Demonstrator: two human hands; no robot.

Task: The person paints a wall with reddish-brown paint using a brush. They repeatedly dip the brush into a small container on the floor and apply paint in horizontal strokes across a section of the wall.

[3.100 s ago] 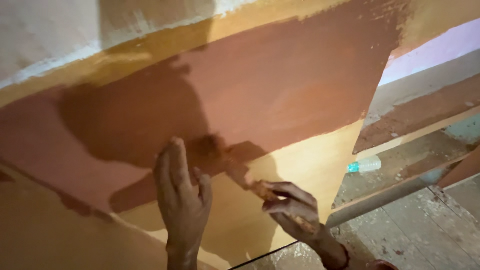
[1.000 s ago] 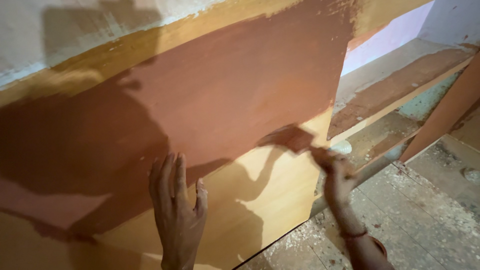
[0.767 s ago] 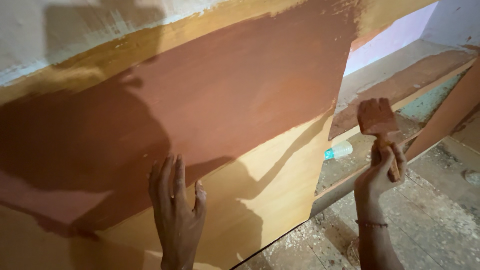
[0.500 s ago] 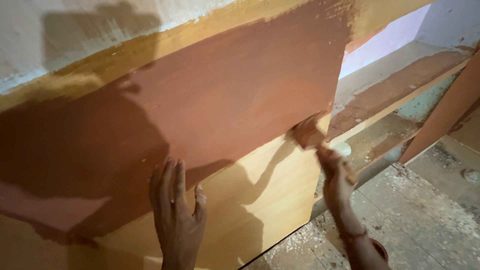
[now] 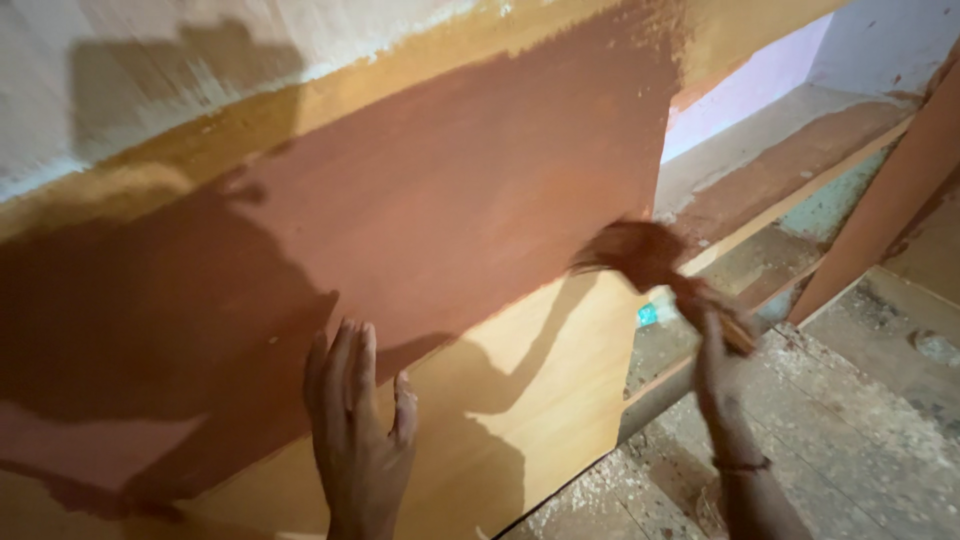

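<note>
A large wooden board (image 5: 520, 400) stands tilted in front of me, its upper part coated in reddish-brown paint (image 5: 450, 200) and its lower part bare yellow wood. My left hand (image 5: 358, 440) lies flat on the board, fingers together, at the border of painted and bare wood. My right hand (image 5: 715, 335) grips the handle of a paintbrush (image 5: 640, 255). Its paint-loaded bristles touch the board's right edge at the lower limit of the painted area. The brush is blurred.
A whitish wall (image 5: 200, 60) rises behind the board. To the right lie painted planks (image 5: 790, 170) and a leaning reddish board (image 5: 890, 190). A small blue object (image 5: 648, 314) sits behind the board's edge. The floor (image 5: 880, 440) is dusty with sawdust.
My right hand lifted the brush off the board, out to the right, then brought it back to the board's right edge. My left hand stayed flat in place.
</note>
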